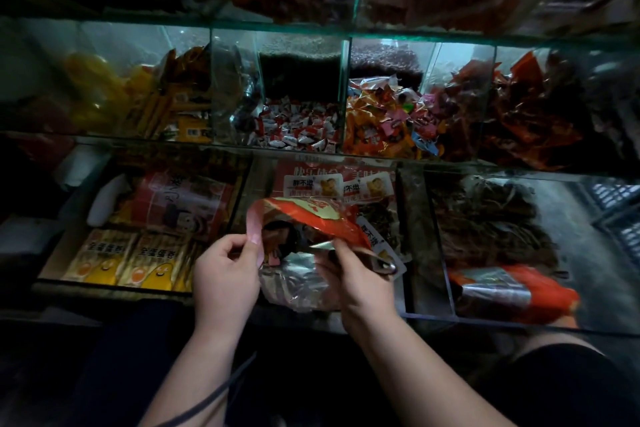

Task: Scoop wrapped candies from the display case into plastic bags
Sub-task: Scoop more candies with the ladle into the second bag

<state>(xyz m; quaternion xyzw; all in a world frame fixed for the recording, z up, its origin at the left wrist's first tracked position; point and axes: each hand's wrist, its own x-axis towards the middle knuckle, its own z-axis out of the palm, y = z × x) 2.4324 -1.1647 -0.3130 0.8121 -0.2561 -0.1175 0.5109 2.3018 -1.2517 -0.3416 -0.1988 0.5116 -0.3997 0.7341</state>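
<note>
Your left hand (225, 274) pinches one rim of the red bag (311, 215) between thumb and forefinger. Your right hand (356, 274) pinches the opposite rim, fingers curled. The mouth is held open; contents too dark to tell. Wrapped candies (298, 130) lie in the display case (277, 149) compartment above the bag. Scooping looks not yet begun.

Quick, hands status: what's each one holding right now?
Left hand: pinching the edge of the red foil bag.
Right hand: curled, gripping the same bag's opposite edge.
</note>
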